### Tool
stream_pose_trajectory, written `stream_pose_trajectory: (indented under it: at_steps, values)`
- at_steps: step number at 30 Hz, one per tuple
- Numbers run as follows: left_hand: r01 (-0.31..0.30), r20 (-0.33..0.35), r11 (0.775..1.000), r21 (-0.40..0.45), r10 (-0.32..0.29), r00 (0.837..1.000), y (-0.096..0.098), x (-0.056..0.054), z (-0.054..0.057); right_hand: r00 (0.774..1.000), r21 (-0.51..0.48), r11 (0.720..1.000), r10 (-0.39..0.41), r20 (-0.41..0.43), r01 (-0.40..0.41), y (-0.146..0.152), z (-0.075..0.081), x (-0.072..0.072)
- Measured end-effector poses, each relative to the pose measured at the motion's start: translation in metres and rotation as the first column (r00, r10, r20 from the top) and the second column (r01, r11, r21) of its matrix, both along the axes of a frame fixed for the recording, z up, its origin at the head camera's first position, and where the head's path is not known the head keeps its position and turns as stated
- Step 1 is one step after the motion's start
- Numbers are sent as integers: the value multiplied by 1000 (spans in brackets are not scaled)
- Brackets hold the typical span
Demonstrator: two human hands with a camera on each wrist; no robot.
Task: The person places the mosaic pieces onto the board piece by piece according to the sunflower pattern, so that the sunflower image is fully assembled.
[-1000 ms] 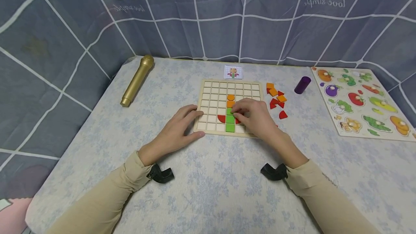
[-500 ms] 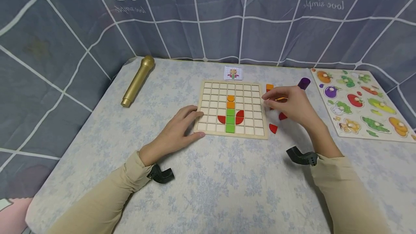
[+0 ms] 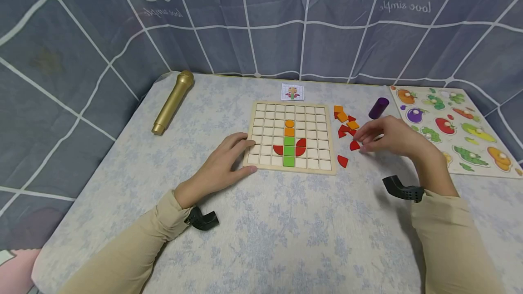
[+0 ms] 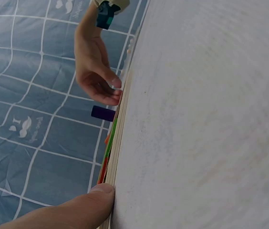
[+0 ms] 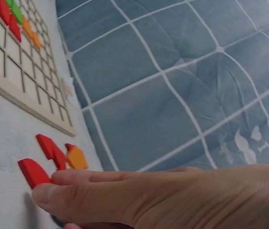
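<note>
My left hand rests at the left edge of a wooden grid board, thumb at its near corner. On the board stand a column of green square tiles, an orange square and an orange disc. One red quarter-circle lies left of the column, and two form a petal shape on its right. Beyond the board's right side, my right hand pinches a loose red quarter-circle tile between thumb and index finger, low at the tablecloth.
Several loose red and orange tiles lie right of the board, with another red quarter-circle nearer. A pattern card lies behind it. Further out are a purple cylinder, a vegetable puzzle board and a gold microphone.
My right hand has left the petal on the board and moved right, past the board's edge, down to a loose red tile. The left hand has stayed in place.
</note>
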State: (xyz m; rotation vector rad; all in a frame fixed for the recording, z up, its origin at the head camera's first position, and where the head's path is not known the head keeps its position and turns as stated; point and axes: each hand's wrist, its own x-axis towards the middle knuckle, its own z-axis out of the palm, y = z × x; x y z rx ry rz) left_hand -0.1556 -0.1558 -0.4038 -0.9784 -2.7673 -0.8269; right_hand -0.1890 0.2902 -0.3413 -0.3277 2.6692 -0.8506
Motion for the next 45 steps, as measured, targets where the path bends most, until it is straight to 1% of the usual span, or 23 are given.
stream_pose_trajectory:
  at_steps: [7,12,16,23,34,41,45]
  values:
    - [0,2,1000,2,0,1000,-1,0,-1,998,52,998,24,-58,-21,-11,-7,-4]
    - [6,-10,1000,5,-6,1000,-1,0,-1,997,76,997,22,-67,-17,-18,-8,-4]
    - [4,-7,1000,3,-4,1000,-1,0,-1,997,81,997,26,-78,-20,-21,-8,-3]
    - [-1,3,1000,1,1,1000,0,0,0,997,46,998,33,-71,-30,-24,-8,-2]
    - [22,2,1000,10,-22,1000,-1,1,1,999,34,999,33,-28,-32,-23,-11,-1]
    - [16,11,1000,2,-16,1000,-1,1,0,998,47,998,51,-39,-49,-25,-8,1]
    - [10,13,1000,-1,-10,1000,-1,0,0,996,60,997,60,-64,-57,-25,-6,0]
